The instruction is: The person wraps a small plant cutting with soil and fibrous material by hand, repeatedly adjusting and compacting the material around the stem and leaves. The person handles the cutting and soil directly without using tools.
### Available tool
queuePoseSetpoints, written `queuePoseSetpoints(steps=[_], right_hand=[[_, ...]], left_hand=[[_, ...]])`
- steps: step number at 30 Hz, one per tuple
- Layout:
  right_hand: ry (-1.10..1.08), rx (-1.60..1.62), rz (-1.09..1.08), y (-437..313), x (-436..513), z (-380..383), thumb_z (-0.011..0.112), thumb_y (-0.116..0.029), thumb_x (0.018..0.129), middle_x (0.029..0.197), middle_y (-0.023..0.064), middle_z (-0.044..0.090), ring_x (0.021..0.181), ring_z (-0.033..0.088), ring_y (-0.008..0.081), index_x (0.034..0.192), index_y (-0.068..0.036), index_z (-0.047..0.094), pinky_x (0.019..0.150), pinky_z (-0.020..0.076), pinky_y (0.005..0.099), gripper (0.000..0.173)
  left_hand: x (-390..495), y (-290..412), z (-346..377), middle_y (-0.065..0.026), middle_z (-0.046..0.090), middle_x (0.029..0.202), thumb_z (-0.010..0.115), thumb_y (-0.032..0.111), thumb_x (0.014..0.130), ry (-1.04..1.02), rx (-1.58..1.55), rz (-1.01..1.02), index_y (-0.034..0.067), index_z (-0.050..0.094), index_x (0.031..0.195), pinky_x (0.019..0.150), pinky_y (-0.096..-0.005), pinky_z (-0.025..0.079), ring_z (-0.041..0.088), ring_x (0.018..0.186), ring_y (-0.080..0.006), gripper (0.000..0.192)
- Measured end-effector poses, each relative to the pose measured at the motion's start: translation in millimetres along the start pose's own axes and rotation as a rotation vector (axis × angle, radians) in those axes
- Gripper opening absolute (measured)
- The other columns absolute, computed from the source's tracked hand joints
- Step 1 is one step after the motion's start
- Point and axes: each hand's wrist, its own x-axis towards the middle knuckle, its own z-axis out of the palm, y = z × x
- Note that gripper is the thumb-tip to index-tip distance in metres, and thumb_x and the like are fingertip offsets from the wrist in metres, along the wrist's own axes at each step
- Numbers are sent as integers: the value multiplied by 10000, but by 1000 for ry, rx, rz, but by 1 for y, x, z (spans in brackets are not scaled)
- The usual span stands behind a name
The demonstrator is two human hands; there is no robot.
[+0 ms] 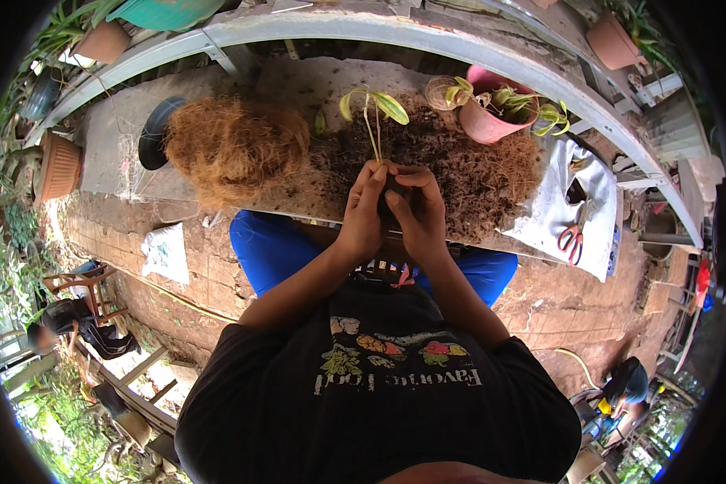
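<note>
In front of me, a thin-stemmed plant cutting [377, 134] stands upright with a few yellow-green leaves at its top. My left hand [364, 212] closes on the base of its stem with thumb and fingers. From the other side, my right hand [422, 209] curls around a dark lump [392, 186] at the stem's foot, its thumb pressed against it. Whether the lump is a small black pot or packed soil I cannot tell, as the fingers hide most of it. Dark loose potting mix [460, 175] covers the tabletop behind and beside my hands.
Coconut fibre [236, 148] is heaped at left against a black pot [157, 133]. At right stand a pink pot [490, 121] with drooping plants and a white plastic sack [556, 206] bearing scissors [570, 242]. A metal rail [339, 25] crosses behind. People sit farther off on both sides.
</note>
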Motion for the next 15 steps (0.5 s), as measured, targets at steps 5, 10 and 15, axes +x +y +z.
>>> queuePoseSetpoints(steps=[5,10,15], right_hand=[[-121,50,113,-14,6,-11,772,95,842,1396,97,542,1272,554,168,1225,-79,551,1012,488,302,475],[-119,23,109,-24,6,-11,806,97,807,1431,112,532,1336,540,211,1280,-84,511,1067,506,352,586],[-94,-79,57,-23,1,-8,752,107,855,1440,143,522,1353,539,240,1273,-50,481,1111,485,379,523]], left_hand=[[-1,2,0,-70,603,1023,396,307,1129,19,-254,-59,101,552,1163,851,-339,523,600,922,-165,260],[-2,7,-2,-76,616,1081,344,400,1131,51,-133,-147,122,531,1198,853,-374,541,640,953,-199,342],[-1,1,3,-78,630,1049,342,407,1136,72,-25,-65,118,530,1198,809,-339,549,650,913,-180,351]])
